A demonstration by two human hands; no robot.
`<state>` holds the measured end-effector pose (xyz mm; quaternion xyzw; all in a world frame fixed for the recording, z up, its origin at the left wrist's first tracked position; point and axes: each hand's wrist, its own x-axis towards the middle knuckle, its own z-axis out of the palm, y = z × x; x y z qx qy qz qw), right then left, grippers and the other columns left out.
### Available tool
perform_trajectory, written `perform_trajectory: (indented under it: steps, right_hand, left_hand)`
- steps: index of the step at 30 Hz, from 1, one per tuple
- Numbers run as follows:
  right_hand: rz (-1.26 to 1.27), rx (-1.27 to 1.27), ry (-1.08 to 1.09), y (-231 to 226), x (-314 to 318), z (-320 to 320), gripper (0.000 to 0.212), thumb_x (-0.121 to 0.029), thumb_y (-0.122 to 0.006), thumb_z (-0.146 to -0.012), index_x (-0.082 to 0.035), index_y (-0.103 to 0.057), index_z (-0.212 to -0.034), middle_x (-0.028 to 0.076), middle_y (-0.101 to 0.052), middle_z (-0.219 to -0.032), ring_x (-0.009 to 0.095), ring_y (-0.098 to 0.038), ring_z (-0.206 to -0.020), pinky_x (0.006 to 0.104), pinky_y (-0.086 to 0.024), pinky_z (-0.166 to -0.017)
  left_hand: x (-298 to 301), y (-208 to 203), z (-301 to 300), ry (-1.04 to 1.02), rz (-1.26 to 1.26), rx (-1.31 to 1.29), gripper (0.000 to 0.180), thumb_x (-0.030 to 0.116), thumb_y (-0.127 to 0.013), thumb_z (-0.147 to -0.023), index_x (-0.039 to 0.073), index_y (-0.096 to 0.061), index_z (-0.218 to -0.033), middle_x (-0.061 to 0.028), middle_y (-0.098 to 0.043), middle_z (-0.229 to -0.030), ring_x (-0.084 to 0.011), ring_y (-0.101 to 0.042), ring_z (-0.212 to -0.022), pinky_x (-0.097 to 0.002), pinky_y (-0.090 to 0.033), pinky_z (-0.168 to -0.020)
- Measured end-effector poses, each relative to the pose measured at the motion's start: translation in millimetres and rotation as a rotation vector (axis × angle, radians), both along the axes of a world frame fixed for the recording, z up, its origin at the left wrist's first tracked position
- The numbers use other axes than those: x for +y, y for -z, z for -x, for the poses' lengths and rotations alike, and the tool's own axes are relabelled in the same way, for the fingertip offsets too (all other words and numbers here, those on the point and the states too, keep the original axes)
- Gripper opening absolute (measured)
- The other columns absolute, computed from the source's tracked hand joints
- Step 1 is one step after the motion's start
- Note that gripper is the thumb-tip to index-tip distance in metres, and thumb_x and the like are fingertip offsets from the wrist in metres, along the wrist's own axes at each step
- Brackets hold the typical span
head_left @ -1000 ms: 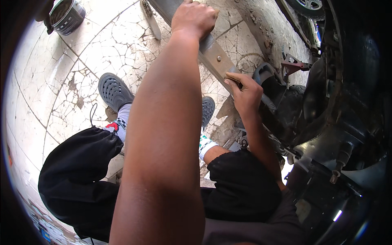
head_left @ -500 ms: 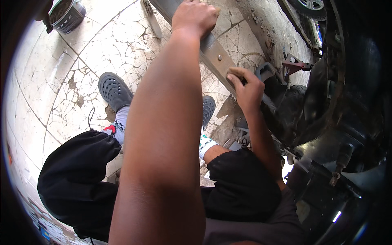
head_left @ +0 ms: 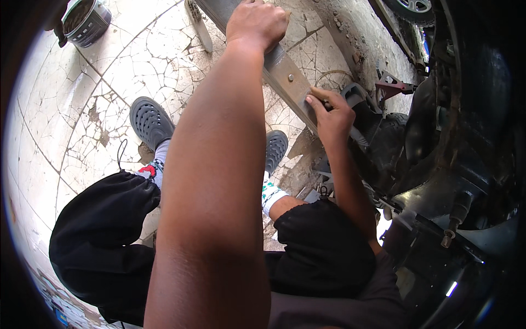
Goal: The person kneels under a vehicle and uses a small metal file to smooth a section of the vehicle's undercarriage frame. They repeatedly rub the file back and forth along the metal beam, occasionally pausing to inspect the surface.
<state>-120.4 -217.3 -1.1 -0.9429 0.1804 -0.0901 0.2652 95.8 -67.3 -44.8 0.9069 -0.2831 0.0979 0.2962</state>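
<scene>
A long, flat grey-brown metal bar [head_left: 284,71] slants across the upper middle, with a small round bolt head or stud [head_left: 291,78] on its face. My left hand [head_left: 256,26] is closed over the bar's upper stretch, knuckles up. Its fingertips are hidden, and whatever it grips there cannot be made out. Farther down the same bar, my right hand [head_left: 335,114] has bent fingers and thumb against its right edge, gripping it. My left forearm reaches straight up the middle and covers part of the floor and my legs.
A dark bucket [head_left: 90,27] stands at the upper left on cracked white tiles [head_left: 82,137]. A flat scraper-like tool or brush [head_left: 200,27] lies left of the bar. On the right are a red stand [head_left: 392,86], dark vehicle parts [head_left: 460,181] and a wheel [head_left: 413,10].
The whole view has shifted slightly, so most things sit a little farther left. Both hands keep nearly the same places on the bar.
</scene>
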Motion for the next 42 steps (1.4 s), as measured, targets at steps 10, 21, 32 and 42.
perform_trajectory:
  steps: [10, 21, 32, 42]
  right_hand:
    - [-0.135, 0.046, 0.066, 3, -2, -2, 0.023, -0.006, -0.084, -0.086, -0.002, -0.081, -0.109, 0.013, -0.080, -0.098, 0.017, -0.075, -0.087, 0.0291, -0.059, -0.079]
    - [-0.037, 0.013, 0.025, 0, -12, -3, 0.023, -0.006, -0.085, -0.085, 0.000, -0.081, -0.106, 0.015, -0.079, -0.099, 0.020, -0.075, -0.089, 0.0318, -0.058, -0.080]
    - [0.075, -0.011, 0.141, -3, -10, -9, 0.021, -0.009, -0.087, -0.082, -0.004, -0.081, -0.102, 0.012, -0.079, -0.095, 0.019, -0.075, -0.085, 0.0319, -0.058, -0.077]
    - [0.005, -0.016, 0.020, 1, -12, 6, 0.019, -0.005, -0.086, -0.082, -0.001, -0.080, -0.100, 0.012, -0.080, -0.097, 0.020, -0.075, -0.086, 0.0316, -0.058, -0.077]
  left_hand:
    - [3, -3, 2, -0.027, 0.139, -0.015, 0.026, 0.022, -0.058, -0.091, 0.008, -0.080, -0.095, -0.0164, -0.078, -0.102, -0.0290, -0.073, -0.105, -0.0430, -0.052, -0.099]
    - [1, -7, 1, 0.028, -0.060, 0.046, 0.027, 0.021, -0.057, -0.092, 0.006, -0.079, -0.097, -0.0158, -0.078, -0.103, -0.0303, -0.073, -0.104, -0.0426, -0.051, -0.099]
    - [1, -6, 1, 0.043, -0.064, -0.007, 0.031, 0.032, -0.061, -0.088, 0.008, -0.080, -0.096, -0.0131, -0.078, -0.102, -0.0295, -0.072, -0.103, -0.0428, -0.052, -0.098]
    - [-1, 3, 1, 0.017, -0.043, -0.010, 0.035, 0.037, -0.067, -0.088, 0.007, -0.080, -0.101, -0.0146, -0.077, -0.110, -0.0289, -0.068, -0.116, -0.0430, -0.046, -0.108]
